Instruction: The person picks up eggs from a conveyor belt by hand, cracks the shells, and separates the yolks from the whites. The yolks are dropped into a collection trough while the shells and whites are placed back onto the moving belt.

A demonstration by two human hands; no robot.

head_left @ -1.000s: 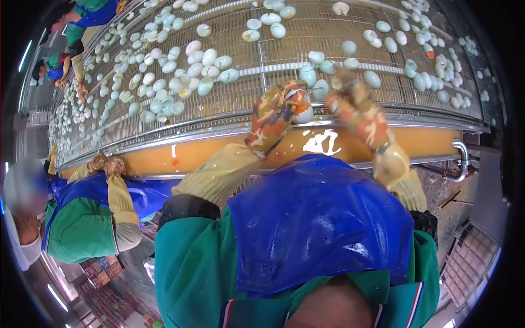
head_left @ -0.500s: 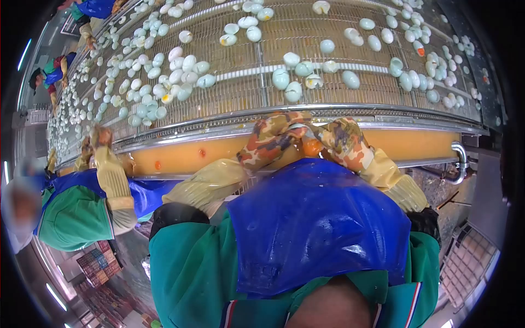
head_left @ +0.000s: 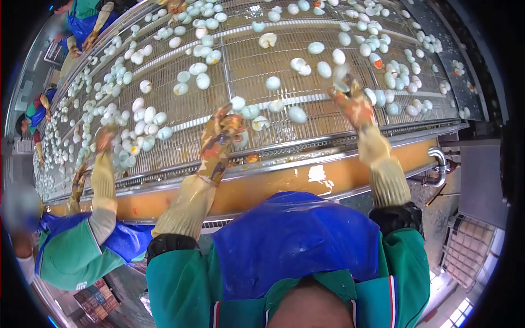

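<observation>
My left hand, in a camouflage-patterned work glove, lies over the near part of the wire-mesh conveyor with its fingers curled. Whatever is under those fingers is hidden. A pale blue egg is just beyond its fingertips, and a cracked shell with yellow yolk lies to its right. Farther right, my right hand, gloved alike and smeared by motion, has a pale eggshell at its fingertips. Several eggs and broken shells surround it, one showing orange yolk.
A metal trough of orange liquid runs along the conveyor's near edge, with a bent steel pipe at its right end. Close on my left, a co-worker reaches over the belt. Other people stand at the far left.
Both hands have moved from together over the trough to apart above the conveyor. The orange yolk beneath them is no longer seen there. The camera view has shifted, and a shell is now at my right fingertips.
</observation>
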